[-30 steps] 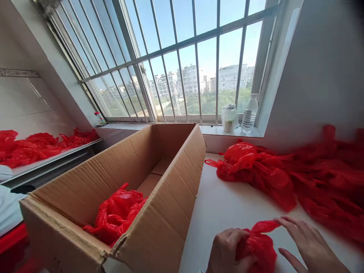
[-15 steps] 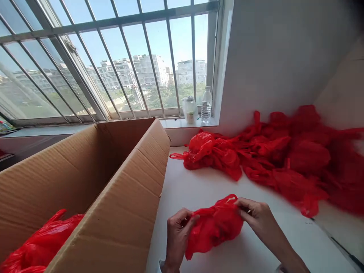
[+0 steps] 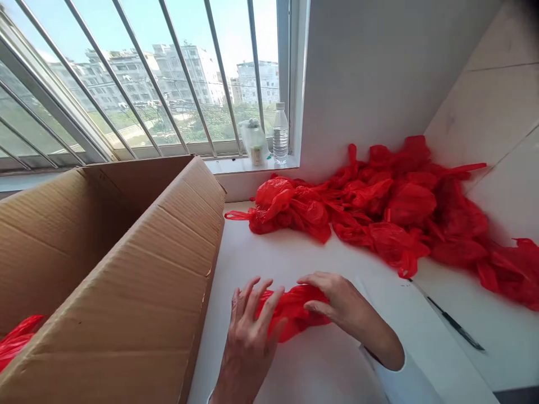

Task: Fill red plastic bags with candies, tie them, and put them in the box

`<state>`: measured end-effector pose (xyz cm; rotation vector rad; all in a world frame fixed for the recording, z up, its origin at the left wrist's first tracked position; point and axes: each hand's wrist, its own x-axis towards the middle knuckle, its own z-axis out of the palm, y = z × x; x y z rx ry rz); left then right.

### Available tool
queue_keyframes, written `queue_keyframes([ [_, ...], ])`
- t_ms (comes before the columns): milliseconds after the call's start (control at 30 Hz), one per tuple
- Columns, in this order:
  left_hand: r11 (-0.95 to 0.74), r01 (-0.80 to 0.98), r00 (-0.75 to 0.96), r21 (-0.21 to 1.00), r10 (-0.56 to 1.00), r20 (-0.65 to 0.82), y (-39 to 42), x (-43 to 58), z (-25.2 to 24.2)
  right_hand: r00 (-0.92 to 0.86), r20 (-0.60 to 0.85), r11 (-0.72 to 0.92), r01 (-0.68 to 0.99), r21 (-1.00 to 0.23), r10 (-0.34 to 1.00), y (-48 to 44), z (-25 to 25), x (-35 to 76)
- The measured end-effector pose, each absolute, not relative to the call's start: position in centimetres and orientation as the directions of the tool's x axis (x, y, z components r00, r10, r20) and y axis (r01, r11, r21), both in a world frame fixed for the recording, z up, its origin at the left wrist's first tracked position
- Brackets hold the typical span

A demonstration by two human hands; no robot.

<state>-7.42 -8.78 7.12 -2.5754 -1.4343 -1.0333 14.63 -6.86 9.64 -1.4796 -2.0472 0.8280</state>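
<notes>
A crumpled red plastic bag [image 3: 295, 314] lies on the white tabletop in front of me, partly covered by both hands. My left hand [image 3: 252, 325] is open over its left end, the fingers spread and curved. My right hand [image 3: 337, 300] is at the bag's right end, fingers stretched out and thumb apart. Whether the fingertips touch the plastic is hard to tell. Neither hand grips it.
To the left stands an open cardboard box [image 3: 138, 292] with a red bag [image 3: 21, 336] inside. Many red bags [image 3: 379, 207] are heaped along the wall. A thin dark-handled tool [image 3: 457, 328] lies at right. A water bottle [image 3: 280, 134] and a whitish bag [image 3: 254, 143] stand on the sill.
Both hands have let go of the red bag and spread their fingers. The bag now lies lower and flatter on the table. My view has turned to the right.
</notes>
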Motion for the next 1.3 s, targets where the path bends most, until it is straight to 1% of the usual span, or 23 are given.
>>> queue_keyframes([
  [33, -0.587, 0.756, 0.390, 0.289, 0.759, 0.521, -8.5, -7.1, 7.3, -0.305, 0.038, 0.238, 0.652, -0.720, 0.952, -6.5, 10.0, 14.1],
  [67, -0.579, 0.746, 0.386, 0.329, 0.778, 0.495, -8.3, -6.8, 7.3, -0.290, 0.052, 0.232, 0.631, -0.740, 0.956, -6.3, 10.2, 13.8],
  [100, -0.562, 0.722, 0.357, 0.403, 0.802, 0.479, -8.0, -6.7, 7.2, -0.259, 0.074, 0.220, 0.596, -0.772, 0.963, -6.2, 10.2, 13.7],
  [167, -0.490, 0.621, 0.234, 0.612, 0.861, 0.452, -7.6, -6.7, 6.8, -0.166, 0.117, 0.185, 0.489, -0.852, 0.979, -6.3, 9.8, 14.1],
  [233, -0.349, 0.397, 0.003, 0.849, 0.926, 0.379, -7.5, -7.0, 6.6, -0.005, 0.134, 0.126, 0.372, -0.920, 0.991, -6.6, 8.9, 15.3],
  [267, -0.276, 0.263, -0.104, 0.924, 0.945, 0.311, -7.4, -7.1, 6.6, 0.095, 0.138, 0.101, 0.323, -0.941, 0.986, -6.8, 8.4, 16.1],
  [333, -0.160, 0.025, -0.225, 0.987, 0.961, 0.162, -7.3, -7.3, 6.7, 0.269, 0.156, 0.083, 0.265, -0.961, 0.950, -7.1, 7.7, 17.5],
  [367, -0.121, -0.059, -0.223, 0.991, 0.969, 0.106, -7.2, -7.3, 6.9, 0.307, 0.173, 0.092, 0.261, -0.961, 0.936, -7.2, 7.6, 17.9],
  [400, -0.097, -0.111, -0.191, 0.989, 0.979, 0.075, -7.0, -7.2, 7.2, 0.291, 0.195, 0.113, 0.276, -0.955, 0.937, -7.2, 7.8, 18.1],
  [433, -0.084, -0.140, -0.141, 0.987, 0.988, 0.064, -6.9, -7.0, 7.4, 0.226, 0.217, 0.143, 0.303, -0.942, 0.950, -7.1, 8.2, 18.0],
  [533, -0.069, -0.185, 0.021, 0.980, 0.997, 0.074, -6.6, -6.2, 8.3, -0.126, 0.236, 0.267, 0.378, -0.887, 0.964, -6.6, 10.4, 16.1],
  [567, -0.072, -0.186, 0.045, 0.980, 0.996, 0.082, -6.6, -5.9, 8.6, -0.228, 0.217, 0.293, 0.386, -0.875, 0.949, -6.3, 11.1, 15.3],
  [600, -0.075, -0.191, 0.038, 0.979, 0.996, 0.084, -6.6, -5.8, 8.9, -0.277, 0.204, 0.304, 0.391, -0.869, 0.939, -6.1, 11.7, 14.6],
  [633, -0.079, -0.203, -0.001, 0.976, 0.997, 0.080, -6.6, -5.7, 9.2, -0.265, 0.204, 0.298, 0.390, -0.871, 0.942, -5.8, 12.2, 14.1],
  [700, -0.104, -0.225, -0.163, 0.969, 0.984, 0.068, -6.6, -5.8, 9.6, -0.082, 0.265, 0.277, 0.328, -0.903, 0.961, -5.6, 12.7, 13.9],
  [767, -0.151, -0.215, -0.327, 0.965, 0.942, 0.074, -6.7, -6.1, 10.1, 0.189, 0.341, 0.312, 0.166, -0.935, 0.921, -5.9, 12.6, 14.9],
  [833, -0.199, -0.160, -0.413, 0.967, 0.903, 0.118, -6.7, -6.2, 10.5, 0.371, 0.343, 0.373, -0.011, -0.928, 0.863, -6.5, 12.3, 16.4],
  [900, -0.257, -0.090, -0.449, 0.962, 0.873, 0.191, -6.9, -6.0, 10.8, 0.417, 0.301, 0.369, -0.091, -0.925, 0.858, -7.6, 11.8, 17.9],
  [967, -0.313, -0.027, -0.447, 0.949, 0.853, 0.269, -7.1, -5.7, 10.9, 0.411, 0.248, 0.301, -0.070, -0.951, 0.877, -8.9, 11.2, 19.0],
  [1067, -0.346, 0.033, -0.327, 0.938, 0.883, 0.337, -7.9, -5.9, 10.6, 0.393, 0.217, 0.194, 0.098, -0.976, 0.894, -11.1, 10.5, 19.9],
  [1133, -0.397, 0.028, -0.163, 0.918, 0.904, 0.396, -8.8, -6.5, 10.4, 0.313, 0.234, 0.158, 0.250, -0.955, 0.921, -12.5, 10.5, 20.4],
  [1233, -0.492, 0.020, 0.122, 0.870, 0.865, 0.487, -10.2, -8.0, 10.3, 0.053, 0.289, 0.247, 0.385, -0.889, 0.956, -14.3, 11.5, 21.5],
  [1300, -0.516, 0.060, 0.237, 0.854, 0.839, 0.490, -10.9, -8.6, 10.5, -0.107, 0.375, 0.388, 0.347, -0.854, 0.921, -14.9, 13.0, 21.9],
])
